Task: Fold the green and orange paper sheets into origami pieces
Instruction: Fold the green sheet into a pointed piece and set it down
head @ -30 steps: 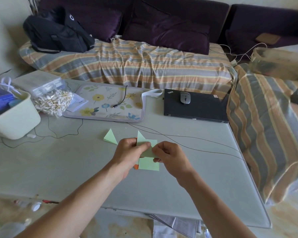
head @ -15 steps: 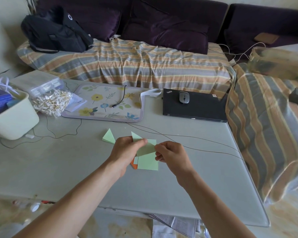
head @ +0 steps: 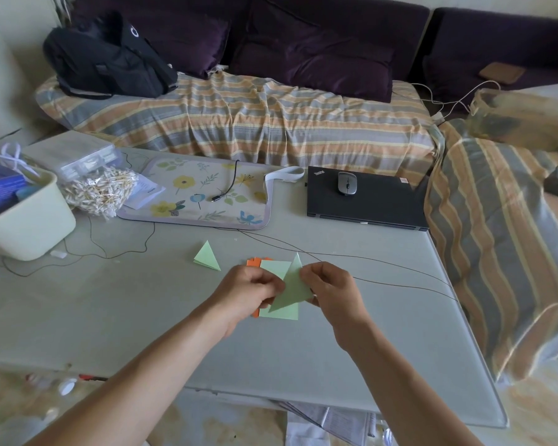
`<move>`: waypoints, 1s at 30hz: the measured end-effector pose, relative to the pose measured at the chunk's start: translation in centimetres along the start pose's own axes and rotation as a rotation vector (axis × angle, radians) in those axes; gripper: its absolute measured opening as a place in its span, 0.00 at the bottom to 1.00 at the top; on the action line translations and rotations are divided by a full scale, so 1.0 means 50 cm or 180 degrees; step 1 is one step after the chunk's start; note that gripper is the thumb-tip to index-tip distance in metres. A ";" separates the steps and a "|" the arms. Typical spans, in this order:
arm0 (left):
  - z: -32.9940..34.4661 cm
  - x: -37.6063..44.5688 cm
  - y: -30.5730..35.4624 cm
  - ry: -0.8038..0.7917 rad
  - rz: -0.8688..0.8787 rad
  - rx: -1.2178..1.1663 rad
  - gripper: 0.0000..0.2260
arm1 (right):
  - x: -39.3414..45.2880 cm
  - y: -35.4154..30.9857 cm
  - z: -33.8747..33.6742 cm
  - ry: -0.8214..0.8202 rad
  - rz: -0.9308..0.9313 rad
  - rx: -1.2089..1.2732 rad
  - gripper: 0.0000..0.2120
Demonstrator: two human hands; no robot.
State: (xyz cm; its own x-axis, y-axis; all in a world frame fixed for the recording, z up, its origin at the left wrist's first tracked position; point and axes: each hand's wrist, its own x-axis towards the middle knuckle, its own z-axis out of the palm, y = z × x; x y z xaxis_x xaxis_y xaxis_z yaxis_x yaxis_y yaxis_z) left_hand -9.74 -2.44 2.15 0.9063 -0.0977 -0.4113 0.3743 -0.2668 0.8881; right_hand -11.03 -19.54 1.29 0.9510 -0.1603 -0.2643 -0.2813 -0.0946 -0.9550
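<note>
My left hand and right hand meet just above the near middle of the grey surface. Both pinch one folded green triangle: left grip on its lower left edge, right grip on its right edge, fingers curled. The triangle's tip points away from me and the piece is lifted off the surface.

Directly beneath lies a flat green sheet, with orange sheets under it; orange shows at the far left corner and at the near left edge by my left hand.

Just beyond, to the left, a second folded green triangle lies apart on the surface. A thin dark cable runs across behind my hands.

Farther back: cream bin at far left, bag of cotton swabs, floral mat, closed black laptop with a grey mouse on it. Beyond the surface, a striped sofa cover and a black backpack.
</note>
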 end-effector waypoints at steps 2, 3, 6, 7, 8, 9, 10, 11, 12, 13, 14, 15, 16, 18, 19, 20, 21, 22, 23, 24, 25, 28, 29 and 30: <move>0.002 -0.003 0.000 -0.0030 -0.0017 0.0048 0.03 | 0.001 0.000 -0.001 -0.0036 -0.0027 -0.0146 0.05; 0.004 -0.006 0.001 -0.0023 0.0005 0.0039 0.03 | 0.001 0.000 -0.001 -0.0069 -0.0046 -0.0243 0.05; 0.006 -0.010 0.012 0.0112 0.0162 -0.0102 0.04 | -0.003 0.000 0.004 -0.0197 -0.0132 -0.0617 0.07; 0.004 -0.009 0.014 0.0169 0.0217 -0.0155 0.04 | -0.005 0.000 0.007 -0.0252 -0.0163 -0.0707 0.08; 0.001 -0.009 0.016 0.0210 0.0252 -0.0189 0.04 | -0.007 0.001 0.009 -0.0302 -0.0196 -0.0777 0.08; -0.001 -0.009 0.017 0.0230 0.0276 -0.0196 0.04 | -0.008 0.002 0.010 -0.0337 -0.0226 -0.0844 0.07; -0.002 -0.010 0.017 0.0234 0.0290 -0.0162 0.04 | -0.008 0.002 0.010 -0.0360 -0.0248 -0.0916 0.07; -0.003 -0.010 0.016 0.0224 0.0293 -0.0101 0.05 | -0.008 0.003 0.009 -0.0383 -0.0260 -0.0971 0.06; -0.004 -0.011 0.016 0.0210 0.0285 -0.0019 0.07 | -0.008 0.004 0.009 -0.0403 -0.0270 -0.0995 0.05; -0.005 -0.011 0.015 0.0186 0.0276 0.0070 0.07 | -0.009 0.005 0.009 -0.0410 -0.0280 -0.1020 0.05; -0.006 -0.010 0.015 0.0150 0.0273 0.0170 0.07 | -0.009 0.006 0.010 -0.0396 -0.0296 -0.1065 0.05; -0.008 -0.009 0.014 0.0103 0.0283 0.0279 0.06 | -0.010 0.008 0.011 -0.0367 -0.0321 -0.1139 0.05; -0.010 -0.007 0.012 0.0058 0.0305 0.0391 0.06 | -0.011 0.009 0.012 -0.0340 -0.0357 -0.1226 0.05; -0.014 -0.008 0.011 0.0041 0.0391 0.0607 0.04 | -0.011 0.010 0.013 -0.0310 -0.0449 -0.1394 0.04; -0.015 -0.008 0.011 0.0072 0.0455 0.0731 0.03 | -0.011 0.009 0.013 -0.0310 -0.0492 -0.1466 0.04; -0.015 -0.008 0.011 0.0114 0.0518 0.0855 0.03 | -0.011 0.009 0.013 -0.0314 -0.0531 -0.1530 0.04; -0.015 -0.009 0.011 0.0151 0.0568 0.0950 0.04 | -0.011 0.009 0.013 -0.0316 -0.0564 -0.1594 0.04; -0.014 -0.010 0.012 0.0173 0.0598 0.1003 0.05 | -0.011 0.009 0.013 -0.0314 -0.0596 -0.1647 0.04; -0.014 -0.011 0.012 0.0191 0.0599 0.1030 0.05 | -0.012 0.009 0.014 -0.0310 -0.0632 -0.1678 0.03; -0.014 -0.012 0.012 0.0211 0.0579 0.1040 0.05 | -0.012 0.009 0.015 -0.0297 -0.0669 -0.1692 0.03; -0.014 -0.012 0.012 0.0234 0.0550 0.1026 0.05 | -0.013 0.008 0.016 -0.0275 -0.0714 -0.1700 0.03; -0.014 -0.012 0.013 0.0302 0.0494 0.0891 0.04 | -0.012 0.007 0.019 -0.0170 -0.0878 -0.1751 0.04; -0.013 -0.012 0.014 0.0316 0.0489 0.0853 0.04 | -0.011 0.005 0.019 -0.0136 -0.0919 -0.1774 0.04; -0.012 -0.011 0.014 0.0315 0.0487 0.0822 0.04 | -0.010 0.005 0.020 -0.0104 -0.0948 -0.1790 0.04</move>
State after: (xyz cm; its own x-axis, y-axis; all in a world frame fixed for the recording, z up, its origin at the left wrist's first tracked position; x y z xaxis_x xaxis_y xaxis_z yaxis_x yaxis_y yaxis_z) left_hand -9.88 -2.00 3.12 0.9677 -0.0651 -0.2436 0.1813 -0.4920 0.8515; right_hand -11.47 -18.50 1.04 0.9998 -0.0183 -0.0106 -0.0199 -0.6335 -0.7735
